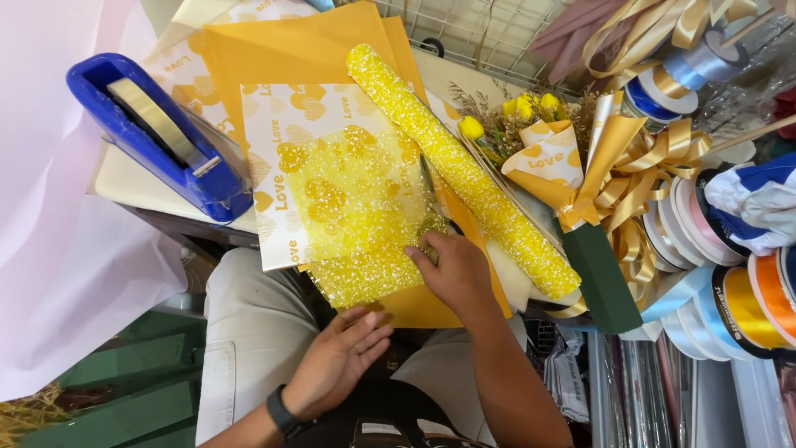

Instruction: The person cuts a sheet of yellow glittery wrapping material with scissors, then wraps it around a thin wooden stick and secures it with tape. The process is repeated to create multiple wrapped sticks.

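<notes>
Head view, my right hand (454,270) curled around scissors (429,192), blades half hidden, cutting yellow glitter mesh (356,224) on heart-print wrapping paper (282,141), left hand (340,361) open, empty below, ribbon spools (730,303) cut off right.

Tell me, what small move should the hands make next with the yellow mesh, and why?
Probably the right hand closes the scissors a little further along the yellow mesh sheet, while the left hand supports its loose lower edge: the blades lie on the mesh.
</notes>
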